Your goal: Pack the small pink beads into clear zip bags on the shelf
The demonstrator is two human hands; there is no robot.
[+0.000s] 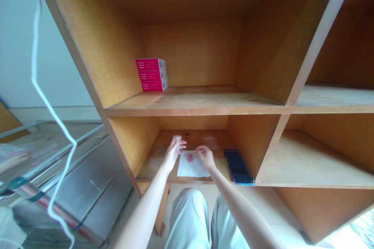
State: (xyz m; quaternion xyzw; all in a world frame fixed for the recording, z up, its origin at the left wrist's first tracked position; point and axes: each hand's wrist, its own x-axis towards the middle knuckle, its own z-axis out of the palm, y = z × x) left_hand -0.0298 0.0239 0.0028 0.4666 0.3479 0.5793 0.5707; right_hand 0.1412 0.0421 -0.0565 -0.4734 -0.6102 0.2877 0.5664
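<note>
My left hand is at the upper left of a white sheet on the lower shelf. It grips a small clear plastic bag whose top shows above the fingers. A small heap of pink-red pieces lies on the sheet, too small to name. Over the sheet's right edge is my right hand, fingertips pinched together toward the heap. Whatever those fingertips hold, if anything, is too small to see. Another clear plastic bag lies flat on the wood behind my right hand.
A dark phone-like slab, partly pixelated, lies right of the sheet. Three stacked pink boxes stand on the upper shelf. Wooden side walls enclose the compartment. At the left, a white cable hangs before a metal-framed glass case.
</note>
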